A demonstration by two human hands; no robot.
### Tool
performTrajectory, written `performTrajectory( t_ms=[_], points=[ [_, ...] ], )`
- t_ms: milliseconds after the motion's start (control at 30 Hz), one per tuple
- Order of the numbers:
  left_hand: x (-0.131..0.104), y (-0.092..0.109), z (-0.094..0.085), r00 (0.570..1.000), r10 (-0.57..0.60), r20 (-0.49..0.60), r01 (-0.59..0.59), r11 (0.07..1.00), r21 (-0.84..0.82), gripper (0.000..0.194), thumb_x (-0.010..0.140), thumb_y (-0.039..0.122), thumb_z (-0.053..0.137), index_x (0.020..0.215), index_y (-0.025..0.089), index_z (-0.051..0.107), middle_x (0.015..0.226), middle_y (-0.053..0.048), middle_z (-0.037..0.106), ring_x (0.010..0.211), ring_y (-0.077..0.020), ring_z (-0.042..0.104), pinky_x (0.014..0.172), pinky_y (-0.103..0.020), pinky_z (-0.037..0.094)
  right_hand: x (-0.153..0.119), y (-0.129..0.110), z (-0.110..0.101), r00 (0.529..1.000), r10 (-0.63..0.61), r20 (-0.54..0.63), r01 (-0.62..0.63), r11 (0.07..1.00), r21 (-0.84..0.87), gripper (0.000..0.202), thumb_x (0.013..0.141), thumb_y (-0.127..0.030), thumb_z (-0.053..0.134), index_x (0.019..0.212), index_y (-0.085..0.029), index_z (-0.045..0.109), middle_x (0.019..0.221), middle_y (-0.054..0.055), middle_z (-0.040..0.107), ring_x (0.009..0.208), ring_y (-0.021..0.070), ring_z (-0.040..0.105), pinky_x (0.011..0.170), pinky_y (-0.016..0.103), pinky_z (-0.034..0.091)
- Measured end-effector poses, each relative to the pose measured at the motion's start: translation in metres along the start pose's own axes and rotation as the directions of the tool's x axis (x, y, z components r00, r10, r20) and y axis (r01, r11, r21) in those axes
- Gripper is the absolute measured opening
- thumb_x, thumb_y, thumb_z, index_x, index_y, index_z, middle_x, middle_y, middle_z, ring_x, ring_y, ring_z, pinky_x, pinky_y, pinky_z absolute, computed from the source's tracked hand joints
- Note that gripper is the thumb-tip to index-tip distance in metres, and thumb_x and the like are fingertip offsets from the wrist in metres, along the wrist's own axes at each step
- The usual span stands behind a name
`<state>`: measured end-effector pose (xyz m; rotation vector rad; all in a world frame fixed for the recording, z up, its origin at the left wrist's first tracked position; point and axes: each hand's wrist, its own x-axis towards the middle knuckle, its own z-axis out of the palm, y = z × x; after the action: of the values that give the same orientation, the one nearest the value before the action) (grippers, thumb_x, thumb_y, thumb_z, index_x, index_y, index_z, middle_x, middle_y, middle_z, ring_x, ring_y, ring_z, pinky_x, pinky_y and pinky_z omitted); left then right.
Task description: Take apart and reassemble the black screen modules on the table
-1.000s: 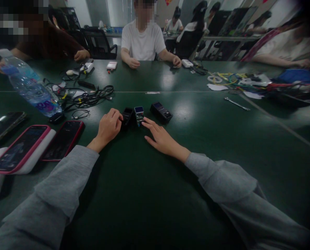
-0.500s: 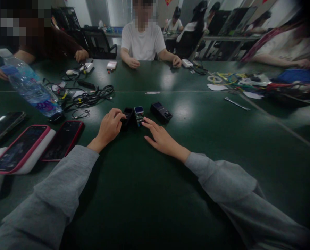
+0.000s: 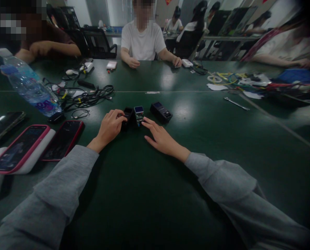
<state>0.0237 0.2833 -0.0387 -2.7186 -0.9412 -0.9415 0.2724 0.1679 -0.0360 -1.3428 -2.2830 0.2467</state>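
Note:
My left hand [image 3: 110,125] rests at the left side of a small black device [image 3: 128,114], its fingers curled with the tips on the device's edge; the thumb is mostly hidden. To the right of that device lies a small circuit board with a screen [image 3: 139,111]. My right hand [image 3: 160,138] lies on the table with fingers spread, its index fingertip touching the lower right edge of the board. A second black device [image 3: 161,112] sits just beyond my right hand, tilted on the green table [image 3: 149,194], and neither hand touches it.
Phones [image 3: 63,140], water bottles [image 3: 37,90] and coiled black cables [image 3: 94,97] are on the left. A wrench [image 3: 236,103] and a heap of coloured wires [image 3: 244,80] lie to the right. A person in a white shirt [image 3: 143,41] sits opposite.
My left fingers have shifted very slightly on the black device. At the far left, a person's hand has moved back from the white items towards the body. My right hand has stayed in place.

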Motion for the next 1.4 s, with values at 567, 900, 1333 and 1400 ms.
performTrajectory(
  t_ms=[567,900,1333,1400],
  points=[
    [-0.0010,-0.0020,0.0032,0.996,0.047,-0.069,-0.047,0.999,0.010,0.022,0.090,0.009,0.049,0.094,0.020,0.067,0.108,-0.007,0.064,0.099,-0.0224,0.056,0.082,-0.038,0.047,-0.0002,-0.0006,-0.0013,1.000,-0.016,-0.015,0.015,1.000,-0.010,0.061,0.097,-0.026,0.048,0.152,-0.028,0.021,0.161,0.008,0.021,0.142,0.0312,0.034,0.107,0.056,0.042],
    [-0.0012,-0.0016,0.0028,0.994,0.057,-0.088,-0.056,0.998,0.022,0.022,0.091,0.009,0.050,0.093,0.020,0.068,0.108,-0.007,0.065,0.101,-0.0231,0.057,0.081,-0.039,0.047,0.0005,0.0009,0.0010,0.998,-0.003,-0.061,0.001,0.999,-0.034,0.051,0.098,-0.029,0.048,0.146,-0.025,0.031,0.156,0.011,0.030,0.133,0.0308,0.045,0.100,0.054,0.047],
    [-0.0023,-0.0011,0.0030,0.989,0.094,-0.111,-0.086,0.994,0.074,0.021,0.089,0.009,0.053,0.094,0.020,0.069,0.110,-0.007,0.065,0.097,-0.0229,0.057,0.078,-0.038,0.046,0.0005,0.0034,-0.0021,0.960,0.004,-0.278,-0.045,0.989,-0.142,0.033,0.098,-0.027,0.047,0.130,-0.022,0.047,0.139,0.010,0.049,0.131,0.0284,0.042,0.104,0.048,0.041],
    [-0.0024,-0.0016,0.0038,0.988,0.097,-0.124,-0.089,0.994,0.069,0.022,0.089,0.009,0.053,0.094,0.021,0.069,0.110,-0.007,0.065,0.097,-0.0225,0.058,0.078,-0.038,0.046,0.0004,0.0037,-0.0001,0.976,-0.007,-0.216,-0.032,0.985,-0.172,0.041,0.097,-0.030,0.049,0.137,-0.023,0.042,0.149,0.010,0.040,0.137,0.0290,0.035,0.108,0.049,0.038]
  ],
)
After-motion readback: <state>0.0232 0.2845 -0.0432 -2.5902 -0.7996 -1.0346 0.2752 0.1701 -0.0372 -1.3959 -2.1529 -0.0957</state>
